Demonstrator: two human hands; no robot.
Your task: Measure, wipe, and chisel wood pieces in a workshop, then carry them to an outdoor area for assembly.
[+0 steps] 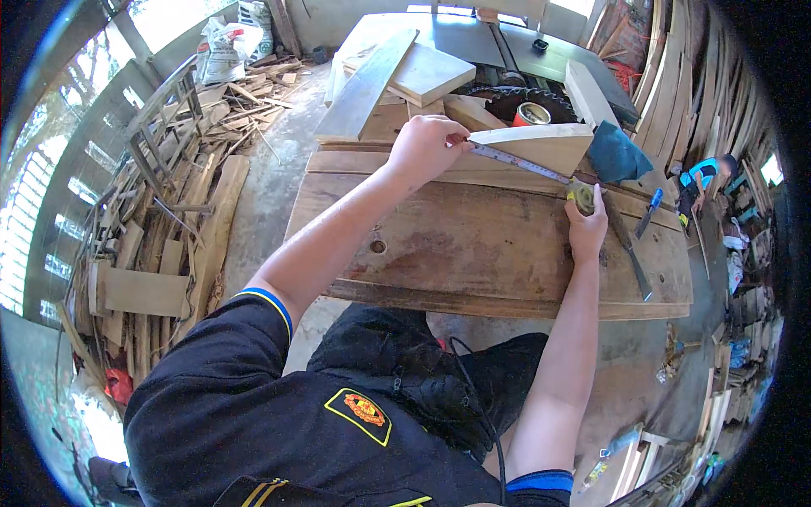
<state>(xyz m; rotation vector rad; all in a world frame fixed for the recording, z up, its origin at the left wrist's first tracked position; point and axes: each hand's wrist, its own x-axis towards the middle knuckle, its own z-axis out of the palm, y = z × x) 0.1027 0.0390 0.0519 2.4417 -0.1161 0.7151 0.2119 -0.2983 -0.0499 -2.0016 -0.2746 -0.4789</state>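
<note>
My left hand (428, 146) pinches the free end of a tape measure near the left tip of a pale wedge-shaped piece of wood (534, 154). The tape measure's blade (519, 162) runs out straight along the front of that wood. At its other end, my right hand (588, 226) is closed around the yellowish tape measure case (582, 197). Both hands are over the wooden workbench (473, 245). A chisel (635, 262) lies just right of my right hand, beside a blue-handled tool (650, 211). Behind the wedge stands an open tin can (532, 115).
A toothed circular saw blade (507, 103) shows behind the wedge. Boards (431, 72) lie at the bench's far left, a teal cloth (617, 154) at its right. Scrap wood (169, 270) is heaped on the left floor. Another person (705, 177) crouches at the far right by stacked planks.
</note>
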